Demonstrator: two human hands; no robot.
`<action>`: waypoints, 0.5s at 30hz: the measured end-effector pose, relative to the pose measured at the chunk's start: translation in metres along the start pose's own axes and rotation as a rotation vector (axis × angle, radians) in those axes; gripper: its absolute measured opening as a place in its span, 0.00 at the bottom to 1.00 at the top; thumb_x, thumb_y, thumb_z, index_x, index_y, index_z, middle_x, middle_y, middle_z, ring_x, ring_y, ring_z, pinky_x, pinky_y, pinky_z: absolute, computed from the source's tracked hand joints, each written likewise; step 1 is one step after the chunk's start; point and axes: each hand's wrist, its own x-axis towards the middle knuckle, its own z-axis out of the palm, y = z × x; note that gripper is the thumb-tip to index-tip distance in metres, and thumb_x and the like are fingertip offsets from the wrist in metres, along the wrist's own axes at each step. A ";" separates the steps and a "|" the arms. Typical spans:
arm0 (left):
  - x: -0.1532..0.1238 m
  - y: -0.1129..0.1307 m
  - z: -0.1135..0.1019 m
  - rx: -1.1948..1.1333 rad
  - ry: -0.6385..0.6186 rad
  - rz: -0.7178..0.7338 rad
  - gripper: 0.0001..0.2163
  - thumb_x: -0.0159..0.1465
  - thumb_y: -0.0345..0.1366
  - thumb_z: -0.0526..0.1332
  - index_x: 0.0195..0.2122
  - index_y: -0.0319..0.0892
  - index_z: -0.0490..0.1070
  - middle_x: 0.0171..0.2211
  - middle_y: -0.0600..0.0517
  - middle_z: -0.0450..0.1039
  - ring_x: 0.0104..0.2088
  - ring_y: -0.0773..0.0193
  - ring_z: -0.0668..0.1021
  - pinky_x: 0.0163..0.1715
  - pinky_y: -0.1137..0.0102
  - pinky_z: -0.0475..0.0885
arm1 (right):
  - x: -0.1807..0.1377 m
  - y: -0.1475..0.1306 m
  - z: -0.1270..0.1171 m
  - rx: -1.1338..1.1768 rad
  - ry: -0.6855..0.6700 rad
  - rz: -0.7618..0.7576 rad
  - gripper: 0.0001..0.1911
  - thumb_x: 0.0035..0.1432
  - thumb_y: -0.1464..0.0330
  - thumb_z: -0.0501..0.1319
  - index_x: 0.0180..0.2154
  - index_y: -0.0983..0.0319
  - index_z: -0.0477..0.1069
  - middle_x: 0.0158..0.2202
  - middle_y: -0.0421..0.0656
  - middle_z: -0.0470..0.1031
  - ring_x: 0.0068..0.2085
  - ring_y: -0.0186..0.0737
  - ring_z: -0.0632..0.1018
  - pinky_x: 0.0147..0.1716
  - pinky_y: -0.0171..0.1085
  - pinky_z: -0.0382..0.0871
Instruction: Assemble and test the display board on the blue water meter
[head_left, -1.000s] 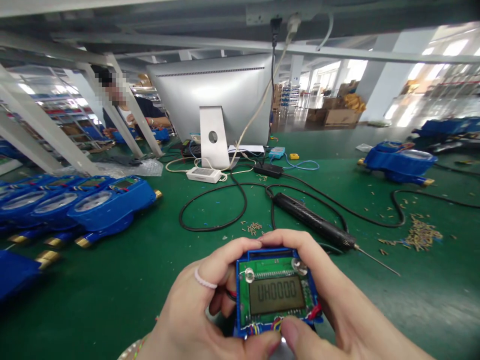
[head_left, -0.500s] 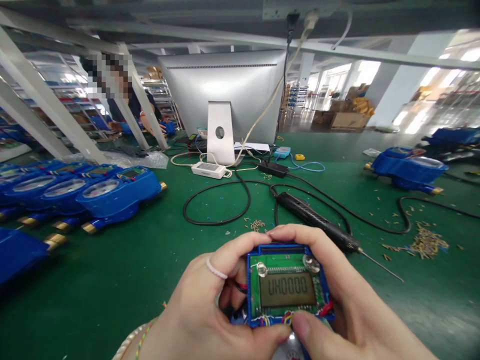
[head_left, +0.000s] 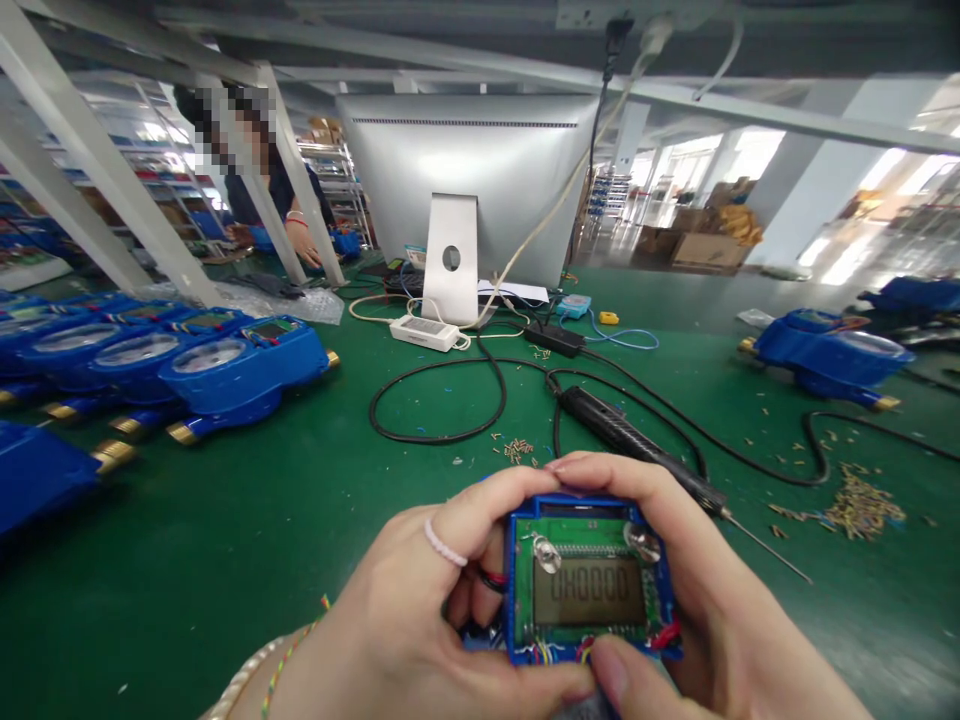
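Both my hands grip a blue meter module [head_left: 589, 585] with a green circuit board and a grey LCD that shows digits. My left hand [head_left: 405, 620] wraps its left side, forefinger over the top edge, thumb along the bottom. My right hand [head_left: 705, 610] closes round its right side, forefinger across the top and thumb pressed on the lower edge by the coloured wires. The module is held low in the view, above the green table [head_left: 262, 540].
A black electric screwdriver [head_left: 637, 440] with its cable lies just beyond my hands. Several blue water meters [head_left: 225, 375] line the left; another blue meter [head_left: 832, 355] sits at the right. A screw pile [head_left: 862, 505] lies right. A monitor's back [head_left: 469, 185] stands ahead; another person works behind it.
My hands and the module have shifted a little to the right in the view. The grip is unchanged. The camera has turned slightly, so the table scene has slid.
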 end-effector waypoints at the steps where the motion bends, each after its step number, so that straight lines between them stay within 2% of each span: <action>1: -0.001 0.000 0.000 0.016 0.002 -0.015 0.37 0.45 0.32 0.73 0.54 0.61 0.61 0.20 0.63 0.62 0.25 0.63 0.80 0.29 0.71 0.79 | 0.000 0.001 -0.001 -0.010 -0.010 -0.003 0.33 0.55 0.75 0.59 0.59 0.47 0.54 0.59 0.41 0.66 0.53 0.49 0.74 0.42 0.36 0.78; 4: -0.003 0.000 0.000 0.047 0.001 -0.055 0.38 0.44 0.33 0.73 0.54 0.64 0.59 0.23 0.62 0.64 0.26 0.61 0.81 0.25 0.71 0.79 | -0.001 0.004 -0.004 -0.043 -0.026 -0.011 0.34 0.55 0.74 0.60 0.60 0.46 0.53 0.57 0.41 0.67 0.51 0.48 0.76 0.43 0.36 0.78; 6: -0.003 0.000 0.002 0.097 0.005 -0.053 0.37 0.45 0.35 0.73 0.53 0.63 0.59 0.25 0.61 0.67 0.25 0.62 0.80 0.25 0.70 0.80 | -0.002 0.005 -0.004 -0.055 -0.017 -0.010 0.35 0.55 0.74 0.60 0.60 0.46 0.53 0.59 0.41 0.66 0.52 0.49 0.75 0.43 0.36 0.78; 10: -0.002 0.000 0.005 0.253 0.048 0.063 0.34 0.46 0.36 0.71 0.54 0.56 0.58 0.30 0.58 0.74 0.22 0.65 0.78 0.24 0.72 0.79 | -0.002 0.005 -0.002 -0.056 0.026 0.000 0.34 0.54 0.74 0.61 0.59 0.45 0.55 0.62 0.40 0.61 0.55 0.49 0.73 0.45 0.34 0.76; 15: -0.007 -0.002 0.002 0.220 0.065 -0.012 0.37 0.46 0.37 0.70 0.56 0.58 0.57 0.26 0.60 0.69 0.18 0.70 0.72 0.29 0.66 0.80 | 0.000 0.004 -0.006 0.075 -0.109 0.075 0.31 0.58 0.68 0.59 0.61 0.47 0.52 0.59 0.41 0.66 0.54 0.48 0.74 0.46 0.37 0.74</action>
